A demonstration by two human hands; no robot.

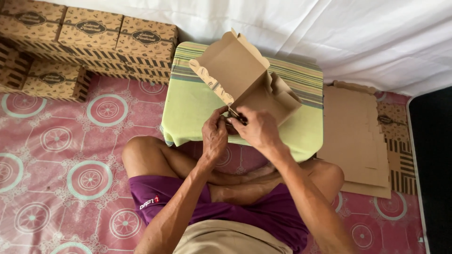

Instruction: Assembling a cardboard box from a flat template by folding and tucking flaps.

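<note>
A brown cardboard box, half folded with its lid flap standing open, rests on a low table covered with a green striped cloth. My left hand pinches the box's near corner from the left. My right hand grips the same near edge from the right, fingers closed over the cardboard. Both hands meet at the table's front edge, above my crossed legs.
Finished printed brown boxes are stacked at the back left on the pink patterned floor mat. A pile of flat unfolded box blanks lies to the right. White cloth hangs behind the table.
</note>
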